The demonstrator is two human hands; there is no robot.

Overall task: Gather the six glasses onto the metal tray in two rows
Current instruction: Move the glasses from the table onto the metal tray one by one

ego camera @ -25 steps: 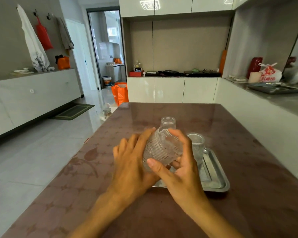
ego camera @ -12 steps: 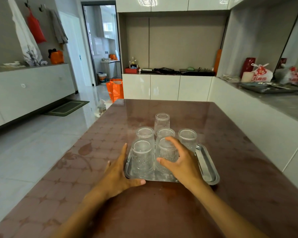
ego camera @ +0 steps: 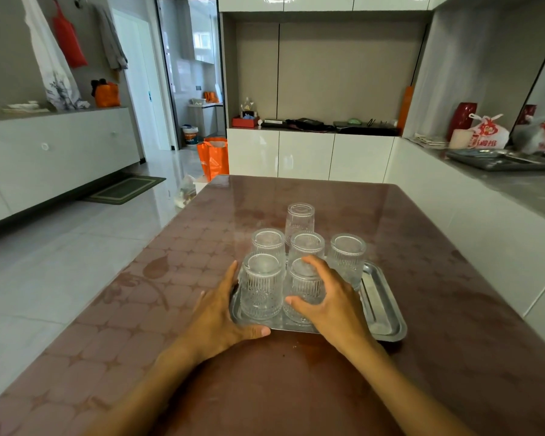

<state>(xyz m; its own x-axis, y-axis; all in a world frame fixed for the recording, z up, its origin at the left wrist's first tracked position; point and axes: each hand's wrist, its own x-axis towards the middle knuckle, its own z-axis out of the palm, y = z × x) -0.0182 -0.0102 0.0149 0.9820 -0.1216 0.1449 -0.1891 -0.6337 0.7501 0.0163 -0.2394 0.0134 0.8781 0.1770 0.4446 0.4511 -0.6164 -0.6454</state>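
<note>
While upturned, glasses [ego camera: 261, 291] stand vertical, tray [ego camera: 381, 306] lengthwise rightward

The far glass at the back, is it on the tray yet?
Apparently not. The far glass stands upside down on the table, behind the metal tray, though nearer glasses hide the tray's back edge.

Clear ribbed glasses [ego camera: 261, 291], silvery metal tray [ego camera: 381, 306], mauve star-patterned tabletop [ego camera: 177, 272], orange bag [ego camera: 214, 157].

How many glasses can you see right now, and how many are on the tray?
6, none apparently hidden. Five on the metal tray: back row left, middle, right; front row left, middle under the right hand. The sixth stands behind the tray.
</note>
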